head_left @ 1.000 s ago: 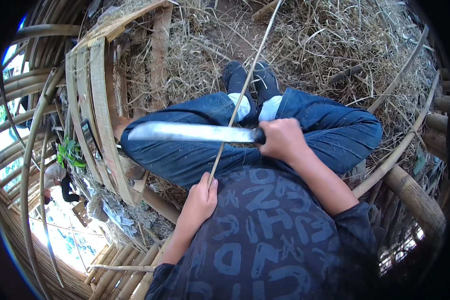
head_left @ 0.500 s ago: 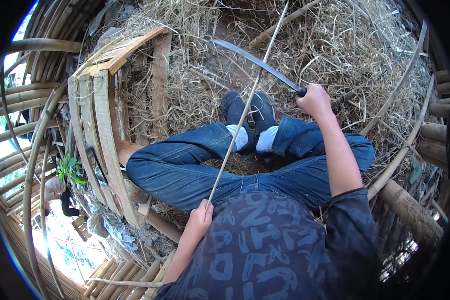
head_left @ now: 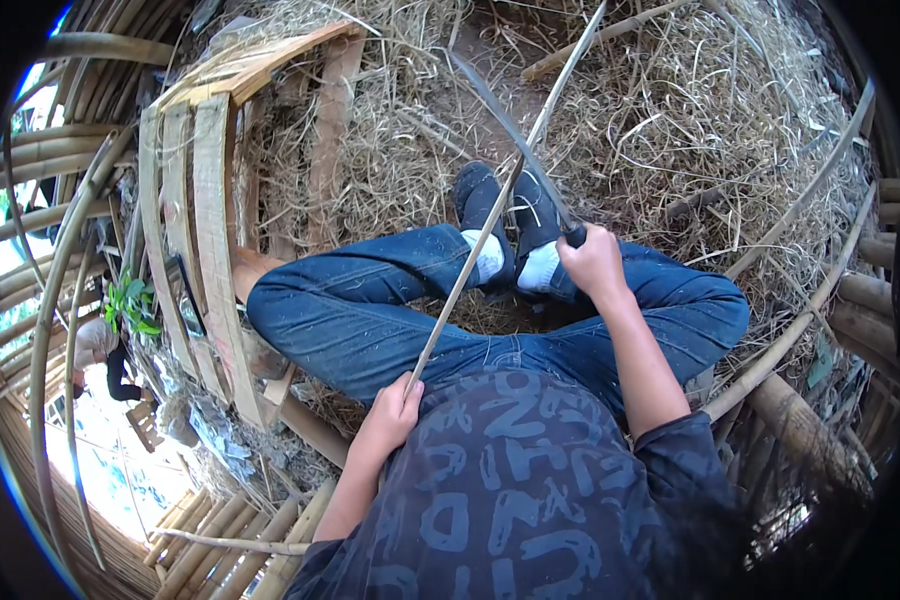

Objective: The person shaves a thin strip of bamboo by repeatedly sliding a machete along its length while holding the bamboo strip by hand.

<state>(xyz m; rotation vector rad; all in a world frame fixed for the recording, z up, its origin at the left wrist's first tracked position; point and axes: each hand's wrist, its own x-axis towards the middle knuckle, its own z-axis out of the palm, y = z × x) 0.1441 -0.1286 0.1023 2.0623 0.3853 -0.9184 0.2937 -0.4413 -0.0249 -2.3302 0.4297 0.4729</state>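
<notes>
Closed around the near end of a long, thin bamboo strip [head_left: 470, 262], my left hand [head_left: 390, 418] rests by my waist. The strip slants away across my lap, its far end reaching the top of the view. My right hand [head_left: 594, 262] grips the black handle of a long, slightly curved machete [head_left: 550, 188]. Its blade points away and to the left and crosses the strip beyond my shoes [head_left: 536, 215]. Whether the edge presses into the strip, I cannot tell.
A slatted wooden crate [head_left: 213, 190] stands by my left knee. Dry straw [head_left: 660, 110] covers the ground ahead. Bamboo poles [head_left: 810, 425] lie at the right, and bamboo walling [head_left: 45, 215] curves along the left. Beyond it, another person [head_left: 98, 345] is partly visible.
My right hand has come left and nearer to me with the machete, whose blade now slants more steeply away. The bamboo strip's far end has shifted slightly right; my left hand still holds it.
</notes>
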